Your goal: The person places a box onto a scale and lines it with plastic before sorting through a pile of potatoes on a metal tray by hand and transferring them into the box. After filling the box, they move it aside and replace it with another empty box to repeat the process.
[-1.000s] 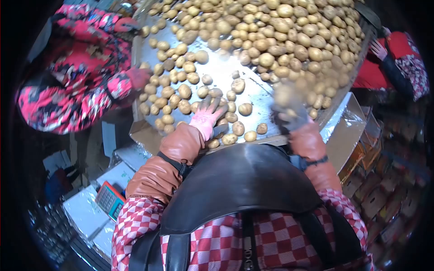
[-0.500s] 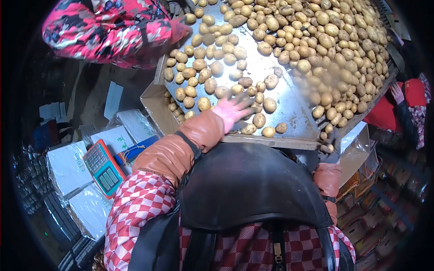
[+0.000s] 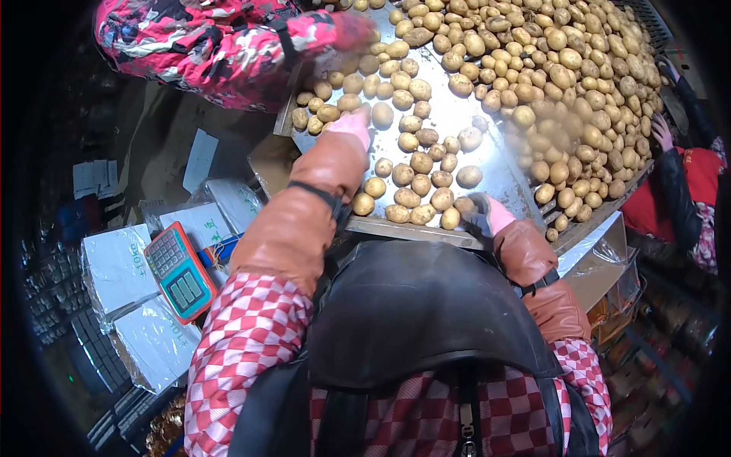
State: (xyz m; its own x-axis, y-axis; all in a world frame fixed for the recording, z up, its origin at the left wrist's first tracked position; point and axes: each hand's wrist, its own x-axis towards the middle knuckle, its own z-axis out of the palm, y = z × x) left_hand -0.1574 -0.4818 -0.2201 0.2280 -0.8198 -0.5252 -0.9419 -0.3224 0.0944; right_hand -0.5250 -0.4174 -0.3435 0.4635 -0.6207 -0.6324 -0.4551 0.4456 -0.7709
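A head-worn camera looks down over the wearer's own chest: a black apron point(image 3: 411, 320) over a red-and-white checked top fills the lower centre of the frame. To the lower left, beside the body, an orange-edged scale point(image 3: 177, 272) lies among white foam boxes point(image 3: 114, 266).

Both arms, in brown sleeve covers, reach up the frame to a shiny metal sorting table point(image 3: 449, 126). The right hand point(image 3: 480, 215), in a dark glove with a pink cuff, sits at the table's near edge, right of centre. It rests among the nearest potatoes point(image 3: 415, 199), touching the small cluster there; whether its fingers are spread or curled round one cannot be told, since the glove is turned away.

The left hand point(image 3: 352, 126), in a pink glove, is further up, left of centre, at the table's left edge. It looks loosely curled, palm down over a few potatoes, but a firm hold on any one cannot be made out.

Beyond the hands, scattered potatoes thin out over bare metal, then thicken into a dense heap point(image 3: 563, 68) filling the upper right.

At the top left, another worker's sleeve point(image 3: 221, 46), pink with a camouflage print, reaches onto the table's far left corner. At the right edge, a third person's hand point(image 3: 661, 133) touches the heap.

The work appears to be hand-sorting, with both hands mid-gather. The next move likely calls for closing on single potatoes and drawing them off the table.
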